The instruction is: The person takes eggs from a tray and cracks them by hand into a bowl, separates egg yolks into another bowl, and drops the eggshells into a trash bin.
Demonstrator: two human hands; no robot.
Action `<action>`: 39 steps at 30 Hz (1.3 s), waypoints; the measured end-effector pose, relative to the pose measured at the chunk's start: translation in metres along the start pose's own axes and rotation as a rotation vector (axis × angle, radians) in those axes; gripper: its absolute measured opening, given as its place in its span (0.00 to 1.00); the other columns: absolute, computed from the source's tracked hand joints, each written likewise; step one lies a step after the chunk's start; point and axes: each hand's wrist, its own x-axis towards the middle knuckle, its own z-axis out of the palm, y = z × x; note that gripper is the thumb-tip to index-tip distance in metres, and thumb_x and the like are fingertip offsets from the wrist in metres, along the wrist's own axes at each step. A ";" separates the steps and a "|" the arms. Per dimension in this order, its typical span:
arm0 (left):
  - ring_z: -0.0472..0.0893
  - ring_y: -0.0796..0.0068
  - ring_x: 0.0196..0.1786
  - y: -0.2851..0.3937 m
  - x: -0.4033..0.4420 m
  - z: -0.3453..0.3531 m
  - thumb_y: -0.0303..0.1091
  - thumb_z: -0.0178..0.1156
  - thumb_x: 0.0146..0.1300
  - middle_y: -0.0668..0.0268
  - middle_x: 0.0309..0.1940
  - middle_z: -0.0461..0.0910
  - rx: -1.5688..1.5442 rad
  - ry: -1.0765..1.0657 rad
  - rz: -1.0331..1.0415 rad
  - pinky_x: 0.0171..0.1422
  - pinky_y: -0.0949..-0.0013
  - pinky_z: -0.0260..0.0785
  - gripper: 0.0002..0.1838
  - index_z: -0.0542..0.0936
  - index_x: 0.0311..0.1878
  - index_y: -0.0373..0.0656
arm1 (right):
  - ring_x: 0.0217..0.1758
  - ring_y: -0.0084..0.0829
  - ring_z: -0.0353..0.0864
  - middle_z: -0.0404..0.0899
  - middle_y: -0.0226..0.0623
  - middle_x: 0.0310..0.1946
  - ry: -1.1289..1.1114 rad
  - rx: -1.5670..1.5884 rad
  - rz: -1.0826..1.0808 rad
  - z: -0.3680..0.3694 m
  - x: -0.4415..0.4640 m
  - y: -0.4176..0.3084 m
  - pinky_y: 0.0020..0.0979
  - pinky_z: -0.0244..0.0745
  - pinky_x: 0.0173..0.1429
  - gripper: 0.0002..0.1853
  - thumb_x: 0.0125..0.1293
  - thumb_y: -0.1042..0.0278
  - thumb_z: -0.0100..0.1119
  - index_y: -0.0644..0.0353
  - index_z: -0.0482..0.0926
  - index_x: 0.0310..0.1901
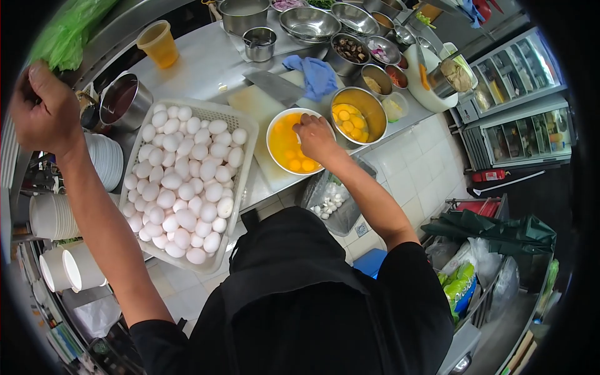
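Note:
My right hand [317, 137] is over a white bowl [270, 149] of beaten egg with several whole yolks. Its fingers are pinched together on a small white piece that looks like eggshell [299, 139]. At the upper left, my left hand [47, 109] is raised with its fingers curled, against the lower edge of a green plastic bag [65, 37]. What it grips, if anything, is hidden. Between my arms, a white plastic crate [245, 153] holds many white eggs [181, 181]. Right of the bowl, a steel pot [377, 112] contains several yolks [350, 122].
Behind the bowl lie a cleaver [273, 87] and a blue cloth [315, 76] by a cutting board [247, 103]. Several steel bowls of ingredients line the counter's far side. A plastic tub [159, 47] and plates [103, 162] stand left. Below the counter hangs a bag with eggshells [331, 200].

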 end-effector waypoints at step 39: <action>0.86 0.66 0.33 0.014 -0.002 -0.002 0.48 0.60 0.65 0.60 0.29 0.86 0.078 -0.018 -0.041 0.38 0.69 0.76 0.19 0.85 0.37 0.38 | 0.49 0.30 0.82 0.83 0.42 0.47 0.136 0.854 0.588 -0.072 -0.028 0.136 0.30 0.75 0.56 0.22 0.53 0.74 0.67 0.63 0.80 0.53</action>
